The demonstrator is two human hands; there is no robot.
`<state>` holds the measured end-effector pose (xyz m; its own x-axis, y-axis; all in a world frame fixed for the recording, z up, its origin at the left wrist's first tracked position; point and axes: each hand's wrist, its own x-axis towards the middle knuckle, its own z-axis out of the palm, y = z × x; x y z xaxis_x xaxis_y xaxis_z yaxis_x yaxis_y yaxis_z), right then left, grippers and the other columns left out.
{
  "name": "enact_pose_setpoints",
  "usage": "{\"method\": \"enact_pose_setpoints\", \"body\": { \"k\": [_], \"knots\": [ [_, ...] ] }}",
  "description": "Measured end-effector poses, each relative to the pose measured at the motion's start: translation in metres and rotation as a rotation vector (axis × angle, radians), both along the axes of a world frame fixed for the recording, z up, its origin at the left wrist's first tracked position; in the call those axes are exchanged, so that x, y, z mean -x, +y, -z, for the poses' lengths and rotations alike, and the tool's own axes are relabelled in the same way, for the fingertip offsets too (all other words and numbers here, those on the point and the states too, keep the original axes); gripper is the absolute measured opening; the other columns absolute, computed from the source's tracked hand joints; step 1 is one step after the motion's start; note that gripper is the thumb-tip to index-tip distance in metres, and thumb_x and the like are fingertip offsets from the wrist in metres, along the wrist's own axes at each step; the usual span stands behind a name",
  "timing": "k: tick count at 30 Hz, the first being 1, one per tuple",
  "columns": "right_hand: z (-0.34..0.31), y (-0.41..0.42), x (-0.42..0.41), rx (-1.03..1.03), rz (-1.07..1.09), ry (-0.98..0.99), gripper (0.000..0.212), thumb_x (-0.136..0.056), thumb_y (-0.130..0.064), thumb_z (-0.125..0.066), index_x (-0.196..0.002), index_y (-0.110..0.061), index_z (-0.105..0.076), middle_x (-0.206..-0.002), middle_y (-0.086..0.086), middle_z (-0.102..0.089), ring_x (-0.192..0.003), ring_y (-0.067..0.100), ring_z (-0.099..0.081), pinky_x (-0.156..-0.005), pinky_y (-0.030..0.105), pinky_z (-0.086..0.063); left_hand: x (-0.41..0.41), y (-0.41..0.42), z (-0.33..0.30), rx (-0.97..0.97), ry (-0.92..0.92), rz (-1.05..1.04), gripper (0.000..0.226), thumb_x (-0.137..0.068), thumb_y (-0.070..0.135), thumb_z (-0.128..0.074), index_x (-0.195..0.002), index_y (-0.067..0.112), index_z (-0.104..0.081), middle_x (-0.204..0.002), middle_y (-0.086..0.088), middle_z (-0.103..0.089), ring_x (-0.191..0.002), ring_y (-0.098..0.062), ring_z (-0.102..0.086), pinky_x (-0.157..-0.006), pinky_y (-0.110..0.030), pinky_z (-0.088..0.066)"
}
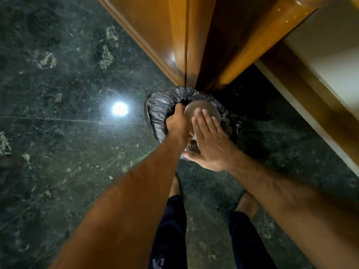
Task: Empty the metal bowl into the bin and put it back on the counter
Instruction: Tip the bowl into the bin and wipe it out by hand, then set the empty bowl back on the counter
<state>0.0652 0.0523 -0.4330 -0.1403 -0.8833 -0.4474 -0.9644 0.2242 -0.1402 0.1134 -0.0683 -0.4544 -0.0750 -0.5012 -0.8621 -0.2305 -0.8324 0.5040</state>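
Note:
The metal bowl [202, 109] is upside down over the bin [159, 107], a round bin lined with a black plastic bag standing on the floor. My left hand [177, 123] grips the bowl's rim on its left side. My right hand [209, 144] lies flat with fingers together against the bowl's upturned bottom. What is inside the bowl and the bin is hidden by the bowl and my hands.
A wooden door [155, 32] and its frame [233, 45] stand right behind the bin. The floor [58, 152] is dark green marble with a ceiling light's reflection [119, 109]. My bare feet [247, 204] stand just below the bin. A pale wall [330, 55] runs along the right.

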Motion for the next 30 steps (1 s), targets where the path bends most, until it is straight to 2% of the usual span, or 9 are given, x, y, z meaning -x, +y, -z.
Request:
{"method": "enact_pose_setpoints", "body": {
  "k": [3,7,9,11,13,16,20,24,30],
  "knots": [
    [0.005,0.006,0.002,0.075,0.085,-0.104,0.101,-0.090,-0.073,-0.013,-0.154,0.002,0.003,-0.164,0.025,0.010,-0.153,0.036,0.009,-0.125,0.054,-0.011,-0.008,-0.003,0.000,0.074,-0.076,0.025,0.038,-0.079,0.048,-0.053,-0.083,0.012,-0.065,-0.078,-0.011,-0.071,-0.076,-0.032,-0.069,-0.061,-0.039,-0.058],
    [-0.010,-0.003,0.011,0.307,0.959,-0.267,0.081,-0.094,-0.065,-0.026,-0.148,-0.004,-0.030,-0.151,0.026,-0.038,-0.135,0.039,-0.043,-0.101,0.041,-0.045,-0.016,-0.008,-0.012,0.309,-0.067,0.204,0.031,-0.082,0.043,-0.050,-0.067,0.017,-0.056,-0.073,-0.005,-0.062,-0.073,-0.022,-0.063,-0.062,-0.036,-0.052],
    [-0.023,-0.014,0.030,0.152,1.531,-0.623,0.077,-0.094,-0.071,-0.026,-0.120,-0.004,-0.054,-0.117,0.025,-0.063,-0.103,0.040,-0.066,-0.080,0.044,-0.057,-0.016,-0.006,-0.023,0.502,0.006,0.379,0.027,-0.085,0.029,-0.052,-0.060,0.019,-0.051,-0.066,-0.001,-0.055,-0.065,-0.001,-0.057,-0.056,-0.024,-0.043],
    [-0.034,-0.018,0.048,-0.074,1.844,-1.168,0.079,-0.091,-0.076,-0.030,-0.101,-0.002,-0.057,-0.092,0.024,-0.066,-0.080,0.035,-0.067,-0.065,0.043,-0.057,-0.019,-0.003,-0.031,0.705,0.076,0.556,0.030,-0.087,0.012,-0.050,-0.058,0.019,-0.045,-0.062,0.002,-0.046,-0.055,0.007,-0.048,-0.050,-0.017,-0.038],
    [-0.042,-0.015,0.058,-0.093,1.830,-1.400,0.063,-0.095,-0.062,-0.045,-0.097,-0.002,-0.061,-0.082,0.020,-0.063,-0.070,0.028,-0.062,-0.056,0.035,-0.056,-0.025,-0.002,-0.040,0.897,0.128,0.723,0.020,-0.080,0.012,-0.046,-0.060,0.010,-0.048,-0.066,-0.004,-0.046,-0.063,-0.008,-0.046,-0.052,-0.025,-0.037],
    [-0.053,-0.014,0.059,-0.019,1.694,-1.372,0.019,-0.095,-0.025,-0.055,-0.083,-0.012,-0.063,-0.077,0.012,-0.059,-0.066,0.022,-0.057,-0.056,0.032,-0.053,-0.038,0.002,-0.045,1.193,0.170,0.954,0.010,-0.073,0.013,-0.049,-0.069,0.004,-0.051,-0.086,-0.007,-0.044,-0.083,-0.018,-0.040,-0.068,-0.033,-0.036],
    [-0.067,-0.008,0.050,0.181,1.585,-1.245,0.016,-0.089,-0.002,-0.052,-0.084,-0.008,-0.066,-0.069,0.010,-0.057,-0.062,0.020,-0.054,-0.060,0.036,-0.056,-0.041,0.019,-0.067,1.046,0.155,0.600,0.027,-0.075,0.013,-0.044,-0.100,0.007,-0.049,-0.114,-0.008,-0.040,-0.108,-0.018,-0.038,-0.098,-0.029,-0.035],
    [-0.101,0.001,0.037,0.283,1.475,-1.187,0.039,-0.085,0.000,-0.049,-0.116,-0.011,-0.070,-0.072,0.004,-0.065,-0.055,0.011,-0.059,-0.055,0.028,-0.057,-0.045,0.025,-0.115,0.703,0.182,0.350,0.033,-0.088,0.019,-0.039,-0.118,0.016,-0.051,-0.110,0.005,-0.055,-0.102,-0.008,-0.054,-0.084,-0.036,-0.049],
    [-0.209,0.010,0.015,0.402,1.430,-1.185,0.036,-0.089,-0.011,-0.054,-0.119,-0.022,-0.071,-0.098,0.006,-0.076,-0.071,0.017,-0.072,-0.055,0.025,-0.056,-0.056,0.029,-0.232,0.766,0.078,0.249,0.030,-0.082,0.024,-0.041,-0.099,0.026,-0.066,-0.103,0.000,-0.068,-0.093,-0.008,-0.063,-0.064,-0.022,-0.051]
  ]
}}
